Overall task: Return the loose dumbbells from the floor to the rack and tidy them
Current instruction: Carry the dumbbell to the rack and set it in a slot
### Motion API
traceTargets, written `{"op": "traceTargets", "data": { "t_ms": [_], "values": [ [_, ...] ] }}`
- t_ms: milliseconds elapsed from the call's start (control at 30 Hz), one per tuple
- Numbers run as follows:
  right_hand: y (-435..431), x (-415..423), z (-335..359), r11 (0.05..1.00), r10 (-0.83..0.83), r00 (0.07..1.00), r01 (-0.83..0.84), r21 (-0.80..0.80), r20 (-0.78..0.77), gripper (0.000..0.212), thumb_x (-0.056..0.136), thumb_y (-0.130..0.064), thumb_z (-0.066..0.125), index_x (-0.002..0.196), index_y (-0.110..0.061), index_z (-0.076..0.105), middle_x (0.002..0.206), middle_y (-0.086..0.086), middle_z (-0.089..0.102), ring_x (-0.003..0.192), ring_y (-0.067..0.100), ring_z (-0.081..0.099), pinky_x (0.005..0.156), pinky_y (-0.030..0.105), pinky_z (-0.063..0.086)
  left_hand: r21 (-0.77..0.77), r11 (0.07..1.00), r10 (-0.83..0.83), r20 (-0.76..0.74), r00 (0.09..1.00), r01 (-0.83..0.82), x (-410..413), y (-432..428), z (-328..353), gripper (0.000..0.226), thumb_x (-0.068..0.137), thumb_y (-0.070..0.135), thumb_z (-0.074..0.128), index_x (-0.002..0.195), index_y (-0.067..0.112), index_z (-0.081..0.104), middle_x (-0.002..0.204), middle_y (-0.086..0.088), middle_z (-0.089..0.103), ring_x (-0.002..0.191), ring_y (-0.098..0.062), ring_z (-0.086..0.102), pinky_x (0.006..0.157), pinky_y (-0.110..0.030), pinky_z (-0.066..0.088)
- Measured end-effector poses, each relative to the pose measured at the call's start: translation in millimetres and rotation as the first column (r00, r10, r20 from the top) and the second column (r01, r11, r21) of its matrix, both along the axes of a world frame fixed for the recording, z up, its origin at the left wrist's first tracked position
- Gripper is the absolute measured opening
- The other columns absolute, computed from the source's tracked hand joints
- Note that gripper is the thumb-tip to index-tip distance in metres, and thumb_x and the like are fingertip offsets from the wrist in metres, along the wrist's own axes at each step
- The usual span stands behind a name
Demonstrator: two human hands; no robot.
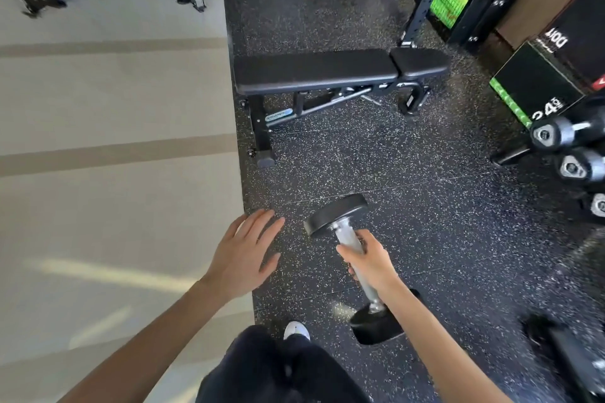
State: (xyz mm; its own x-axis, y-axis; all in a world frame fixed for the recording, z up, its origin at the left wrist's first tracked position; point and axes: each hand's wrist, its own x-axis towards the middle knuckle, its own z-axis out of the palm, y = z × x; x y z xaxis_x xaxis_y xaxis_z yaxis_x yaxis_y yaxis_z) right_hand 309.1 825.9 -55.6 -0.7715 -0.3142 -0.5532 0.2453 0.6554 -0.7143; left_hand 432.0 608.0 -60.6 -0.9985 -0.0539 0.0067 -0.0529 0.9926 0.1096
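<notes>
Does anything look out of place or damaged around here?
Only the dumbbell: the right hand grips its handle, tilted, away from the racked dumbbells. The bench stands upright; nothing looks spilled or broken.

Far beyond and to the right of where the right hand grips the black steel-handled dumbbell, a black box with a green edge bears a white "24" (the small characters beside it blur), while the inverted white lettering on the larger black box behind it and the blue sticker on the black padded bench are unreadable.
</notes>
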Motion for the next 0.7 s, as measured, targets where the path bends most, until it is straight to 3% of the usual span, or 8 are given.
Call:
{"op": "traceTargets", "data": {
  "t_ms": [167, 467, 700],
  "values": [
    [-20, -30, -1, 1.000, 0.019, 1.000, -0.019, 0.009, 0.001, 0.051, 0.085, -0.029, 0.065, 0.129, -0.016, 0.043, 0.089, 0.003, 0.065, 0.055, 0.011, 0.057, 0.049, 0.021, 0.048, -0.020, 1.000, -0.024, -0.024, 0.999, 0.023, -34, -23, -1, 0.056, 0.088, 0.044, 0.034, 0.132, 0.012, 0.049, 0.131, -0.010, 0.053, 0.123, -0.025, 0.044, 0.104, -0.040, 0.027],
    [-98, -83, -1, 1.000, -0.005, 1.000, 0.005, 0.001, 0.002, 0.048, 0.086, -0.025, 0.063, 0.129, -0.015, 0.043, 0.084, 0.000, 0.063, 0.054, 0.009, 0.054, 0.047, 0.019, 0.047, -0.005, 0.998, -0.062, 0.008, 0.998, 0.062, -92, -101, -4, 0.057, 0.089, 0.044, 0.032, 0.134, 0.014, 0.048, 0.133, -0.009, 0.052, 0.125, -0.025, 0.043, 0.105, -0.040, 0.026],
    [-194, -134, 4, 0.998, -0.055, 0.998, 0.055, -0.021, -0.016, 0.048, 0.086, -0.026, 0.064, 0.128, -0.015, 0.043, 0.087, 0.005, 0.066, 0.059, 0.014, 0.057, 0.054, 0.026, 0.052, -0.003, 0.997, -0.076, 0.007, 0.997, 0.076, -145, -205, 1, 0.057, 0.092, 0.046, 0.026, 0.134, 0.014, 0.048, 0.132, -0.009, 0.053, 0.124, -0.026, 0.045, 0.101, -0.045, 0.040]
  ]
}}
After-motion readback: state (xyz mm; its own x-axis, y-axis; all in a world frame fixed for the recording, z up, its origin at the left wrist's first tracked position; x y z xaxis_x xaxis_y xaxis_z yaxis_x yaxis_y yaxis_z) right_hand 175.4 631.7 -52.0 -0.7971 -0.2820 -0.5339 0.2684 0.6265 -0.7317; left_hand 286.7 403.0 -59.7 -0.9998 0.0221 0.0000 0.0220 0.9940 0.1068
